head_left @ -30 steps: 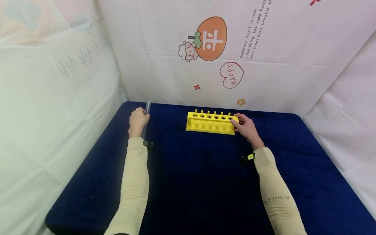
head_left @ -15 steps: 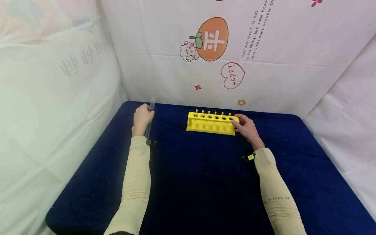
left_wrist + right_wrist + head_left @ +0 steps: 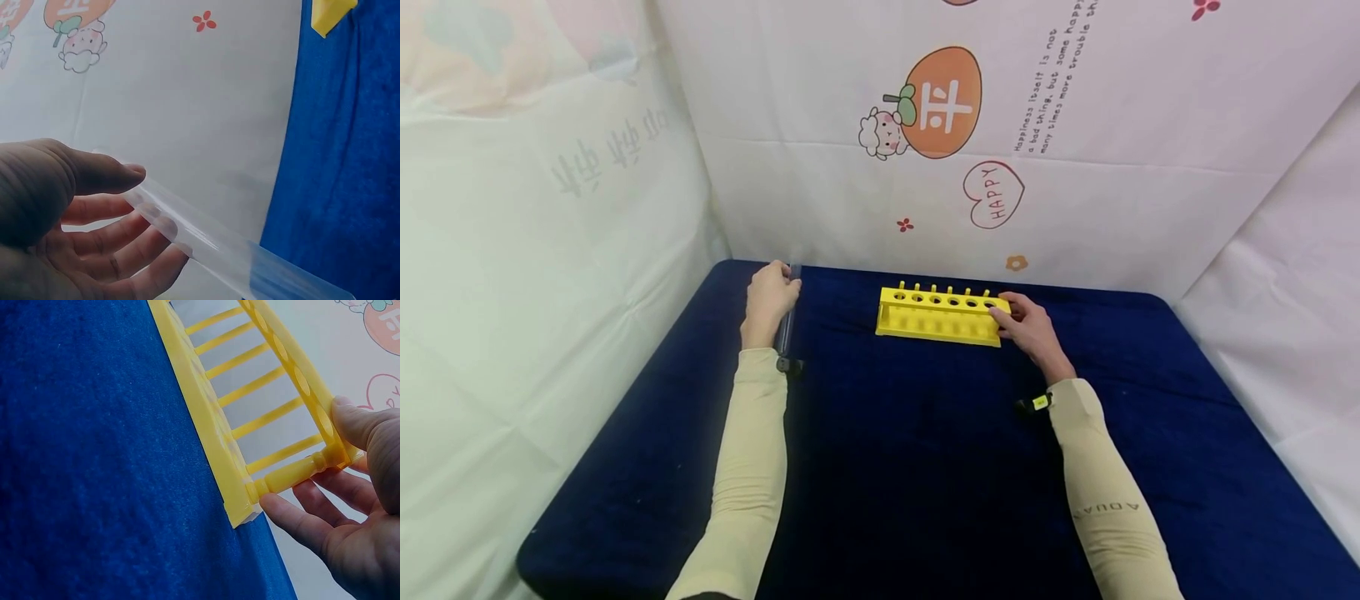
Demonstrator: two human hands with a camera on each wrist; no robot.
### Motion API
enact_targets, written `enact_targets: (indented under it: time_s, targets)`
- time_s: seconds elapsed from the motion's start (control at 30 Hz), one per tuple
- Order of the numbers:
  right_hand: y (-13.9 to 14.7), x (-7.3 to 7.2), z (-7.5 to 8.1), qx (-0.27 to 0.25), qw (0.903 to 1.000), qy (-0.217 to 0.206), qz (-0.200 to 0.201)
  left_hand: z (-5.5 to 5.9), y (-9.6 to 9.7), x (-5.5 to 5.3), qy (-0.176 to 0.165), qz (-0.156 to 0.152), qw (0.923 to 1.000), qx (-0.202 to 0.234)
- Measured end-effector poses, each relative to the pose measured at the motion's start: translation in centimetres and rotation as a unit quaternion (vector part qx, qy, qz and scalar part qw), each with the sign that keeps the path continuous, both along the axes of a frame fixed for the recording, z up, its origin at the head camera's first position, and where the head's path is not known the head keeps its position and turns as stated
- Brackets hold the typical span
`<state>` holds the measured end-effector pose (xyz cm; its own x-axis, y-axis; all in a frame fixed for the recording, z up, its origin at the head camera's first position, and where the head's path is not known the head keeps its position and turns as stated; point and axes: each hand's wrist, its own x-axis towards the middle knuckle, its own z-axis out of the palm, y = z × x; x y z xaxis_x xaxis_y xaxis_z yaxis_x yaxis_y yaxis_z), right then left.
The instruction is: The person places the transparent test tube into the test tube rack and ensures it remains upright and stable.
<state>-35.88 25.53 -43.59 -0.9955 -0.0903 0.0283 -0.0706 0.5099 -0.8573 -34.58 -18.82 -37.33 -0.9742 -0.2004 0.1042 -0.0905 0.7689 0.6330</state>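
Observation:
At the back left of the table, my left hand [image 3: 770,300] holds a clear test tube [image 3: 786,332]. In the left wrist view the thumb lies along one side of the tube [image 3: 206,234] and the fingertips along the other. A yellow test tube rack [image 3: 936,321] stands at the back middle, with a row of round holes on top and several pegs behind. My right hand [image 3: 1033,332] grips its right end. The right wrist view has the thumb on the top bar and the fingers around the end post [image 3: 290,475] of the rack.
Dark blue cloth [image 3: 910,467] covers the table. A white printed curtain [image 3: 820,192] rises right behind its back edge, and more white cloth hangs at the left [image 3: 550,292] and right sides.
My left hand has moved a little to the right and away from me with the test tube, which shifts along with it. The right hand and the rack have stayed in place.

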Motion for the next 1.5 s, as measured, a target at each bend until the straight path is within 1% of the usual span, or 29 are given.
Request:
enact_targets:
  time_s: [0.17, 0.37, 0.63, 0.77, 1.0, 1.17, 1.23, 1.3, 1.43, 1.5]
  targets:
    - [0.1, 0.1, 0.2, -0.005, 1.0, 0.001, 0.004, 0.8, 0.5, 0.4, 0.029, -0.005, 0.9996, 0.0]
    - [0.0, 0.3, 0.3, -0.004, 1.0, -0.001, 0.002, 1.7, 1.2, 0.8, 0.032, -0.006, 0.9993, 0.017]
    - [0.1, 0.4, 0.3, -0.007, 0.9999, 0.003, 0.011, 2.6, 2.4, 1.3, 0.061, -0.024, 0.9977, 0.017]
    - [0.1, 0.3, 0.3, -0.002, 1.0, 0.005, 0.007, 2.9, 3.1, 1.5, 0.065, -0.033, 0.997, 0.029]
    - [0.1, 0.2, 0.0, -0.003, 1.0, 0.004, 0.005, 3.1, 4.2, 1.6, 0.082, -0.031, 0.9952, 0.043]
    - [0.1, 0.2, -0.1, -0.005, 1.0, 0.006, 0.005, 2.9, 4.7, 1.5, 0.1, -0.031, 0.9933, 0.049]
    - [0.1, 0.3, -0.2, -0.007, 1.0, 0.002, 0.005, 2.8, 4.9, 1.5, 0.111, -0.033, 0.992, 0.049]
    - [0.2, 0.3, -0.1, -0.009, 0.9999, -0.001, 0.005, 2.7, 5.1, 1.3, 0.132, -0.036, 0.9894, 0.05]
    - [0.1, 0.2, -0.1, -0.01, 0.9999, 0.002, 0.005, 2.5, 5.3, 1.0, 0.191, -0.036, 0.9792, 0.059]
    - [0.1, 0.1, -0.1, -0.011, 0.9999, 0.003, 0.002, 2.4, 5.4, 0.8, 0.214, -0.035, 0.9741, 0.065]
